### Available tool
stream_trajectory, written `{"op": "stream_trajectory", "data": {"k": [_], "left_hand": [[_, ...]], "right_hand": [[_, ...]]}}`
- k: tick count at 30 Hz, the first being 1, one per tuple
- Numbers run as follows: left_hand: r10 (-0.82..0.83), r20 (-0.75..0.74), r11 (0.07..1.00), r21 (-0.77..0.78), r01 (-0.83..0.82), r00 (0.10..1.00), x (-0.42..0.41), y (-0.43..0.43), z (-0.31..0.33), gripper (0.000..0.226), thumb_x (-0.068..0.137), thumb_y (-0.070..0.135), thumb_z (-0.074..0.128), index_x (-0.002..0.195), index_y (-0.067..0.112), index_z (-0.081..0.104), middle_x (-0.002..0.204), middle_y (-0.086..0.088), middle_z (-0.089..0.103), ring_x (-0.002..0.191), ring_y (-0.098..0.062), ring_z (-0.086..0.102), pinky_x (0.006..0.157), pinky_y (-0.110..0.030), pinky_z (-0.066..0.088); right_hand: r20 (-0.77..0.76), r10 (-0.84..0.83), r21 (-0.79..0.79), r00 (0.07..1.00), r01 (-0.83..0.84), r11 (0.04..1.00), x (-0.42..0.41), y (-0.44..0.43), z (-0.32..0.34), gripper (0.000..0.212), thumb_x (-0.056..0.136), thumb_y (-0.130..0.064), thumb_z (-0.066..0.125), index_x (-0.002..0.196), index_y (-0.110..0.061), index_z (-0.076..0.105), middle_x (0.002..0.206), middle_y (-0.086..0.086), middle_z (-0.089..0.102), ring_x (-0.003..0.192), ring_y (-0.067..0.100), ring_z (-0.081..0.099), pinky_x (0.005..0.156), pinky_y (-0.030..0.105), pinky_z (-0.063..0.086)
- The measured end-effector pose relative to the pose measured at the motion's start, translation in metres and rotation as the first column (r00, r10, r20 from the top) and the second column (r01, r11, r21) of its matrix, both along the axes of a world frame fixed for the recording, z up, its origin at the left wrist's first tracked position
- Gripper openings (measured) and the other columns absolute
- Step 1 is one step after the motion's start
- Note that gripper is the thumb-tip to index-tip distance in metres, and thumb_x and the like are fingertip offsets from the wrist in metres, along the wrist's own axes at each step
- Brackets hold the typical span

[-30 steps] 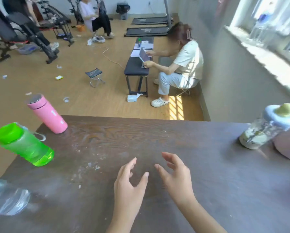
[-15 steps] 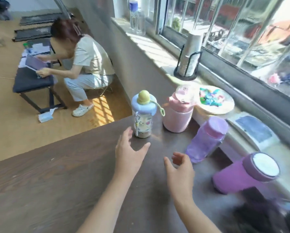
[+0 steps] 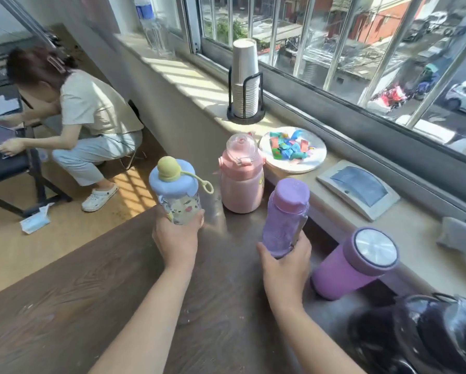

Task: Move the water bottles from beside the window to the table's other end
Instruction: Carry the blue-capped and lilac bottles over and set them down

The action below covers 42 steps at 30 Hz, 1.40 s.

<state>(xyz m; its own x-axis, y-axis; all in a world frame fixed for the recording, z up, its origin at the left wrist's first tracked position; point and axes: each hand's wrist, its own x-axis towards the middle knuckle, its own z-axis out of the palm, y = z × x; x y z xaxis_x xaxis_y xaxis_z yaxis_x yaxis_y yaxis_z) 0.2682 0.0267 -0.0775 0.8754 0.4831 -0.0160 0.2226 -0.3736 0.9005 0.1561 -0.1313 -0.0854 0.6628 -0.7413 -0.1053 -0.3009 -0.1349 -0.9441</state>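
My left hand (image 3: 176,240) grips the base of a clear cartoon bottle with a blue lid and yellow knob (image 3: 174,194), held upright at the table's window end. My right hand (image 3: 286,265) wraps the bottom of a translucent purple bottle (image 3: 286,214), tilted slightly. A pink bottle with a clear flip lid (image 3: 241,179) stands between them, farther back, untouched. A purple flask with a silver cap (image 3: 353,265) leans to the right beside the sill. A dark bottle (image 3: 426,336) sits at the lower right corner.
The dark wooden table (image 3: 78,306) stretches left. On the windowsill (image 3: 415,238) are a stack of paper cups in a black holder (image 3: 245,82), a plate of coloured wrappers (image 3: 292,149) and a grey tray (image 3: 357,188). A person (image 3: 89,117) sits on the floor at left.
The view swung from the table's far end to the window end. Both hands reached forward and closed, left on the cartoon bottle, right on the purple bottle.
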Motion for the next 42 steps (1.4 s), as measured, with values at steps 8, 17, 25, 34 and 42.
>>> {"op": "stream_trajectory", "data": {"k": [8,17,25,34,42], "left_hand": [[0.030,0.073,0.998,-0.059,-0.025,0.997,-0.029,0.029,0.018,0.048,0.063,0.028,0.099,0.088,0.035,0.059,0.073,0.025,0.059,0.073,0.004,0.064,0.069,-0.024,0.044],[0.252,0.044,0.965,-0.086,-0.248,0.967,-0.125,0.189,0.029,0.046,0.064,0.036,0.098,0.100,0.032,0.071,0.086,0.021,0.075,0.082,0.011,0.068,0.068,-0.022,0.051],[0.551,-0.036,0.825,-0.126,-0.551,0.834,-0.241,0.345,0.023,0.044,0.062,0.026,0.100,0.094,0.030,0.070,0.088,0.008,0.079,0.088,-0.009,0.075,0.078,-0.034,0.056],[0.666,0.053,0.735,-0.213,-0.643,0.744,-0.325,0.452,0.010,0.054,0.064,0.007,0.100,0.099,0.040,0.075,0.096,0.011,0.083,0.085,-0.011,0.082,0.075,-0.031,0.065],[0.668,0.038,0.733,-0.203,-0.649,0.743,-0.345,0.486,-0.009,0.054,0.059,0.023,0.100,0.104,0.036,0.074,0.097,0.019,0.082,0.092,-0.003,0.078,0.080,-0.028,0.060]], "right_hand": [[0.038,0.047,-0.071,0.998,-0.044,0.996,0.014,0.003,0.000,0.045,0.074,-0.025,0.092,0.100,-0.034,0.057,0.095,-0.011,0.069,0.088,0.008,0.068,0.064,0.004,0.043],[0.110,0.486,-0.061,0.867,-0.482,0.874,0.032,0.155,0.017,0.048,0.072,-0.023,0.094,0.091,-0.042,0.054,0.096,-0.046,0.061,0.088,-0.024,0.059,0.067,-0.002,0.042],[0.102,0.828,-0.018,0.552,-0.831,0.556,0.024,0.366,0.014,0.048,0.070,-0.029,0.091,0.096,-0.046,0.055,0.102,-0.041,0.063,0.096,-0.021,0.058,0.069,-0.001,0.043],[0.044,0.974,-0.075,0.222,-0.971,0.225,-0.017,0.557,0.013,0.048,0.068,-0.031,0.093,0.095,-0.034,0.054,0.108,-0.004,0.064,0.098,0.004,0.062,0.072,0.017,0.046],[-0.045,0.992,-0.133,0.118,-0.985,0.111,-0.027,0.643,0.009,0.050,0.067,-0.025,0.097,0.091,-0.026,0.053,0.096,-0.004,0.065,0.082,0.009,0.061,0.062,0.018,0.045]]}}
